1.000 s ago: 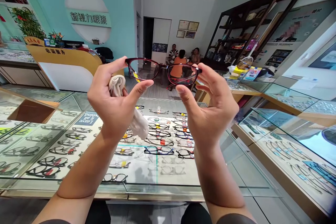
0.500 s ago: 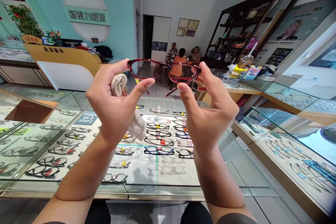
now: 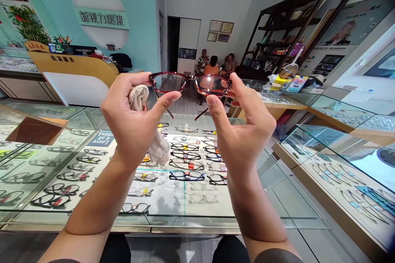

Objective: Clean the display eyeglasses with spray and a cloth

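I hold a pair of dark red glasses (image 3: pixel 189 83) up at chest height over a glass display counter (image 3: pixel 46 131). My left hand (image 3: pixel 132 121) pinches the left end of the frame between thumb and forefinger, and a beige cleaning cloth (image 3: pixel 151 125) is tucked in its palm and hangs down. The frame's right end is pinched by my right hand (image 3: pixel 242 125) in the same way. The lenses face me, and both temple arms hang down behind them.
The counter holds several rows of glasses (image 3: pixel 185 160) under glass. A second glass case (image 3: pixel 342 160) runs along the right. A yellow reception desk (image 3: pixel 74 72) stands back left, dark shelves (image 3: pixel 290 28) back right. Three people (image 3: pixel 214 65) sit at the far wall.
The glasses have tilted, so the lenses face me more squarely and the temple arms swing lower. Both hands have shifted slightly inward. The grips are unchanged.
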`<state>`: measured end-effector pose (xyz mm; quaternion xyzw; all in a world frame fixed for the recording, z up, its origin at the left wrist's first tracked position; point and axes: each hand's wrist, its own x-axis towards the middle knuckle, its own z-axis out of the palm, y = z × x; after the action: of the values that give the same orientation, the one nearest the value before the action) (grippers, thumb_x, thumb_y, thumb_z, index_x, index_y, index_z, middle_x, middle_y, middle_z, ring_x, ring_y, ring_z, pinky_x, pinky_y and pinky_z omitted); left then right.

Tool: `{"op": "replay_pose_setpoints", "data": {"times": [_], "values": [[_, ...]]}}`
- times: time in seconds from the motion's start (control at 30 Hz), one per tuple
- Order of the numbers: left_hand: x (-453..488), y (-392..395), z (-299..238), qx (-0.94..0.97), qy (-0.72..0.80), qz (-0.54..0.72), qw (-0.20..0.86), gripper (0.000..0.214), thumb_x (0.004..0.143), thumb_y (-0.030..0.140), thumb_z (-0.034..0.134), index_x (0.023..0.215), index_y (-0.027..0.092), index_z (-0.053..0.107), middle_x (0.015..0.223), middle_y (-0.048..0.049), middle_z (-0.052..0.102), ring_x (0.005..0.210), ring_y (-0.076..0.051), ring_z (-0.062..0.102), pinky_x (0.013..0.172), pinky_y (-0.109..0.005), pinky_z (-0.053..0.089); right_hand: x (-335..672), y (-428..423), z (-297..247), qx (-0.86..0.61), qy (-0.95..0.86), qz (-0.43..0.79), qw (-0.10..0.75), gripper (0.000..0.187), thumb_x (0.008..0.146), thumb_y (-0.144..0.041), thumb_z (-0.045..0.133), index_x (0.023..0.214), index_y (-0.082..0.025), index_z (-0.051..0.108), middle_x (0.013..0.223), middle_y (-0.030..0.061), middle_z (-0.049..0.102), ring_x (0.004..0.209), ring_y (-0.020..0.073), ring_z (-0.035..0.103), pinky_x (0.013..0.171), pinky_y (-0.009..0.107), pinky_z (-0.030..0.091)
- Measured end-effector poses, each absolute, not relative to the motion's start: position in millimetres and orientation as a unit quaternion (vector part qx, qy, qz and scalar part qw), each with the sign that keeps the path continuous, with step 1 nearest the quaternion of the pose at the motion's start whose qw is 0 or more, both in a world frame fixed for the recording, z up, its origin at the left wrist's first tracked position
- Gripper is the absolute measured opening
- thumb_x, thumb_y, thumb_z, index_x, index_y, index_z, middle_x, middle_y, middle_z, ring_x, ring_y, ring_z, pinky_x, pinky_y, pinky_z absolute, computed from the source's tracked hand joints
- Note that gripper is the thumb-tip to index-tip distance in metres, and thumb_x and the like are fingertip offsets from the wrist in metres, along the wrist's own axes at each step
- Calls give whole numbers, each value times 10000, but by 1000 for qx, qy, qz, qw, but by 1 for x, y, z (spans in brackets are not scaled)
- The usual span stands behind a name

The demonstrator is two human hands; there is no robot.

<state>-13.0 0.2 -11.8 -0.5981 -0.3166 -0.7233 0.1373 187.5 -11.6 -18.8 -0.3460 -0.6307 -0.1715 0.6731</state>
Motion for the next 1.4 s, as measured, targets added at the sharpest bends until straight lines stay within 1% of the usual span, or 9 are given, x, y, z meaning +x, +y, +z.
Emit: {"op": "replay_pose_setpoints", "data": {"times": [0.13,0.3,0.5,0.7,0.9,1.03,1.13,1.23,1.4], "values": [[-14,1,-12,-603,-305,-720,159,449,896,734,833,1209,424,748,1170,-17,825,1321,-356,749,1038,-639,692,187,-12,-18,-343,-632,-162,676,462,1043,-427,732,1480,-278,725,1324,107,831,1215,295,794,1049,533,664],[-15,2,-12,-591,-312,-721,183,491,879,768,828,1166,375,767,1142,-34,838,1243,-390,783,1065,-676,677,187,-10,-20,-350,-638,-141,671,494,1044,-443,706,1516,-299,697,1358,117,812,1241,317,785,1069,565,650],[-15,0,-13,-595,-305,-722,178,549,882,831,774,1204,387,762,1250,-42,833,1414,-413,703,1162,-702,633,187,-9,-21,-356,-642,-134,665,506,1046,-441,682,1522,-269,689,1357,135,806,1256,329,782,1072,575,653],[-15,1,-14,-591,-309,-723,180,545,903,819,762,1206,367,761,1233,-59,833,1434,-421,691,1117,-721,642,186,-9,-20,-360,-642,-142,662,477,1042,-413,683,1494,-260,702,1357,135,813,1238,319,789,1047,550,665],[-16,0,-15,-613,-294,-723,120,583,918,860,706,1243,379,752,1287,-31,826,1510,-388,639,1151,-688,643,187,-9,-20,-351,-638,-148,669,471,1049,-436,680,1488,-264,702,1338,130,815,1220,319,790,1051,567,658],[-18,3,-13,-602,-314,-722,137,527,880,820,791,1182,389,772,1181,-31,841,1315,-387,759,1080,-671,676,186,-10,-20,-352,-634,-158,670,461,1049,-457,693,1475,-281,711,1313,115,823,1206,316,794,1056,574,659],[-24,10,-12,-618,-316,-707,133,554,861,808,821,1190,364,778,1121,-15,844,1237,-360,790,1031,-612,704,185,-11,-19,-346,-632,-176,671,432,1043,-440,714,1445,-283,733,1298,107,834,1186,303,803,1051,556,666],[-32,16,-13,-636,-308,-700,102,612,837,821,829,1233,358,776,1150,-3,840,1263,-341,778,1037,-560,705,185,-12,-19,-349,-631,-186,667,414,1044,-421,718,1437,-295,741,1327,101,833,1194,297,802,1060,549,666],[-35,26,-16,-647,-299,-697,74,644,818,802,850,1300,383,761,1262,-6,818,1318,-326,749,1108,-540,674,187,-7,-21,-353,-645,-176,655,474,1051,-413,708,1514,-315,689,1440,108,792,1276,310,772,1104,560,653]]}}
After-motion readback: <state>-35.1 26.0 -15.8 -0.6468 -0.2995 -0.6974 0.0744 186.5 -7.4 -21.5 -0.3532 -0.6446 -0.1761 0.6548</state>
